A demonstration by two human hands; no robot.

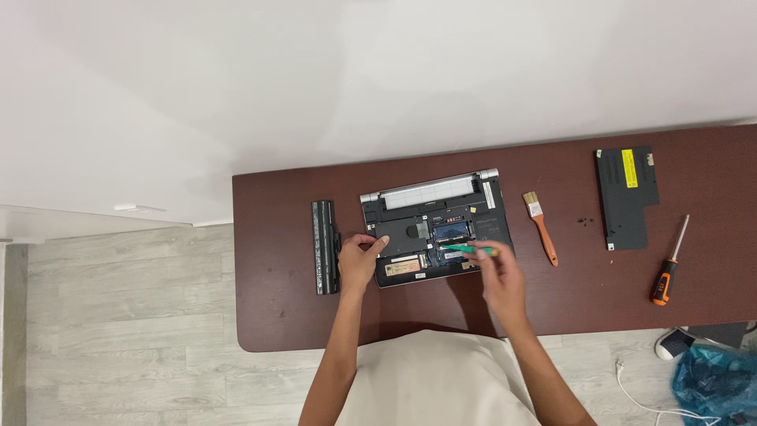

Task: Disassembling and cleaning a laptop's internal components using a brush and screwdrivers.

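An open laptop lies upside down, cover off, at the middle of a dark brown desk. The left hand grips the laptop's near left edge, fingers curled. The right hand pinches a green tool, its long axis running left to right, tip pointing left into the exposed parts. A battery lies just left; a brush, cover panel and screwdriver lie right.

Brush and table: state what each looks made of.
Brush: the orange handle looks like painted wood or plastic, too small to tell which; a silvery, probably metal band holds pale bristles. Table: the dark reddish-brown top looks like smooth laminate or veneered wood, with an even, slightly mottled colour and rounded corners; solid wood cannot be ruled out.
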